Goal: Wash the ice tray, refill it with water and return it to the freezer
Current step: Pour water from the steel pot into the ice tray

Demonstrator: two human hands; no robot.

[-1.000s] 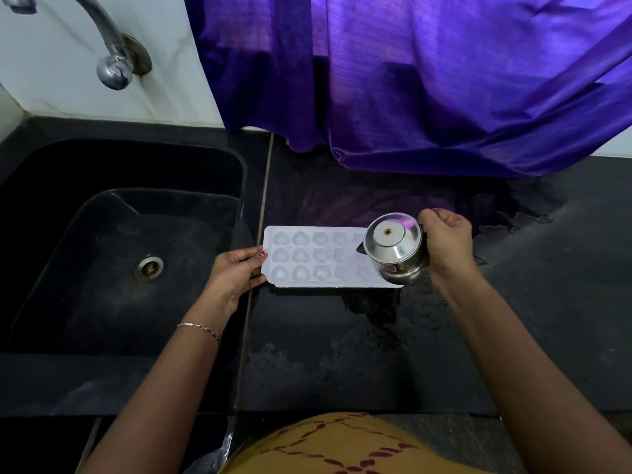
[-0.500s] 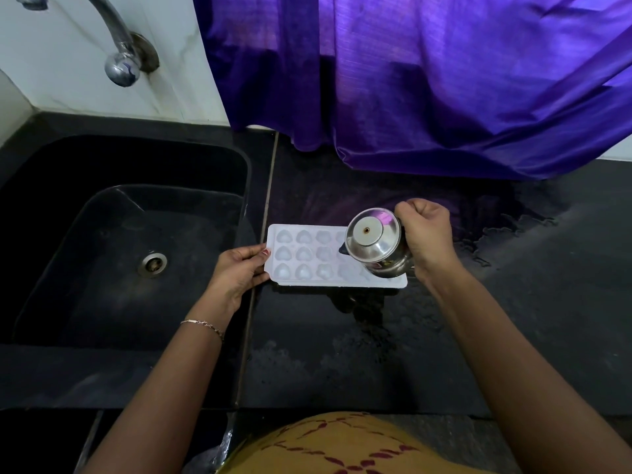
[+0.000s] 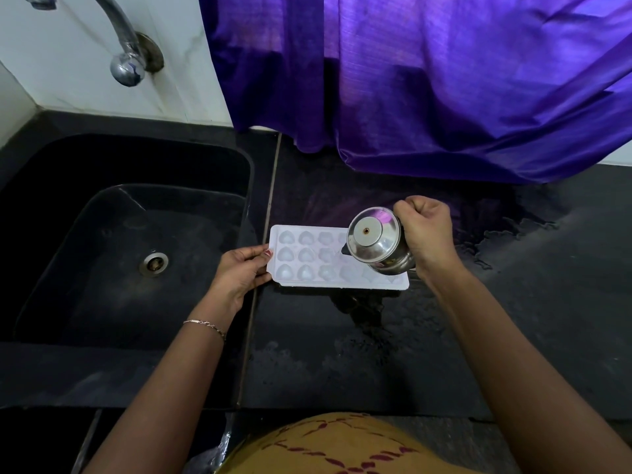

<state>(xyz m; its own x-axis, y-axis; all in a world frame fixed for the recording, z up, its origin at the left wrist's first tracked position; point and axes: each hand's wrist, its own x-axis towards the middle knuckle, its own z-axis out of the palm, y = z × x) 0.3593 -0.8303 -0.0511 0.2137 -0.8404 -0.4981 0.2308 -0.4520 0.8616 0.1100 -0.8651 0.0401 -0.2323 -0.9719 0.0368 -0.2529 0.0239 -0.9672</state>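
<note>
Grip status: your right hand [image 3: 427, 234] grips a steel pot [image 3: 376, 242], tilted base-up above the ice tray [image 3: 307, 256] end farthest from the sink [image 3: 171, 165]. Your left hand [image 3: 239, 273] pinches the tray end nearest the sink. Tray lies flat on the wet counter [image 3: 513, 336], just beside the sink.

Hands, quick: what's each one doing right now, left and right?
Left hand: holds the left end of the ice tray.
Right hand: grips the steel pot, tipped over the tray.
</note>
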